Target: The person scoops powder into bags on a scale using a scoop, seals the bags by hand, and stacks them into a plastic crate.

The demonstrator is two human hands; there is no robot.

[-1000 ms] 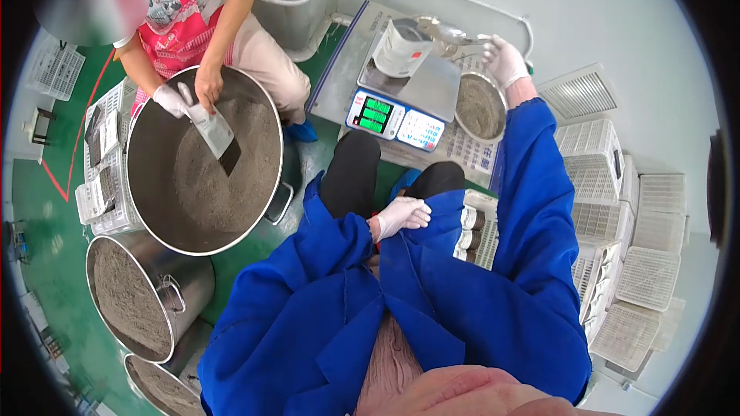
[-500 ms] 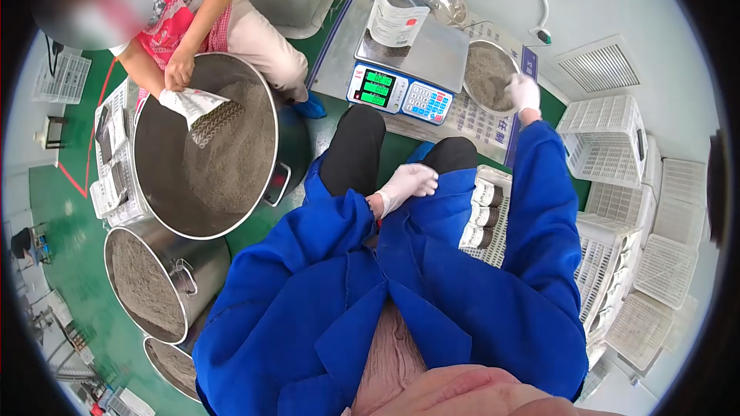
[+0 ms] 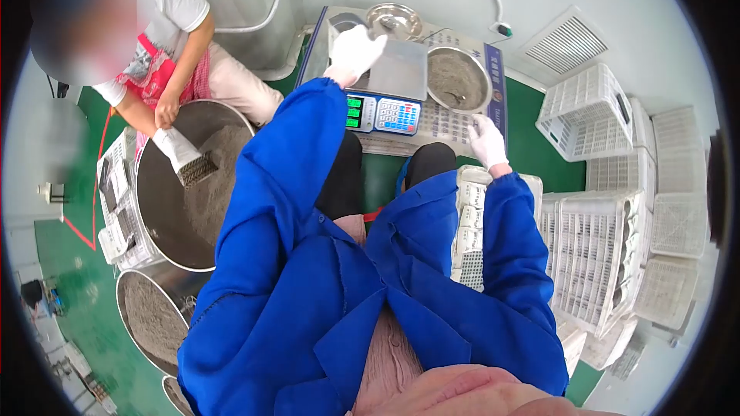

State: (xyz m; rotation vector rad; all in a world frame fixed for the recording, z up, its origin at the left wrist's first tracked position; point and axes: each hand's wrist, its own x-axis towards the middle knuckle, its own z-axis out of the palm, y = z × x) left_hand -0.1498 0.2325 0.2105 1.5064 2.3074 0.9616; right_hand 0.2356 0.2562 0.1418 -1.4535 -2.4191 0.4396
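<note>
My left hand point(image 3: 356, 54), in a white glove, is at the pouch point(image 3: 345, 21) on the weighing scale point(image 3: 405, 69). Its fingers look closed on the pouch, which the glove mostly covers; a grey rim shows above it. My right hand point(image 3: 487, 142), also gloved, hangs beside the platform's right edge, below the steel bowl point(image 3: 483, 100); its fingers are apart and nothing shows in them. Grey-brown granules point(image 3: 453, 75) fill the bowl, and a spoon point(image 3: 460, 98) lies in them. Green digits are lit on the scale's display point(image 3: 353, 113).
Another person's hand point(image 3: 168, 112) holds a white pouch point(image 3: 177, 150) inside a large steel drum point(image 3: 154, 219) at left. A second steel bowl point(image 3: 395, 21) stands behind the scale. White crates point(image 3: 590, 119) are stacked at right. Packed pouches point(image 3: 472, 212) lie in a crate beside my leg.
My left hand has gone from my lap up to the pouch on the scale. My right hand has left the bowl and come down toward me. The view has shifted slightly.
</note>
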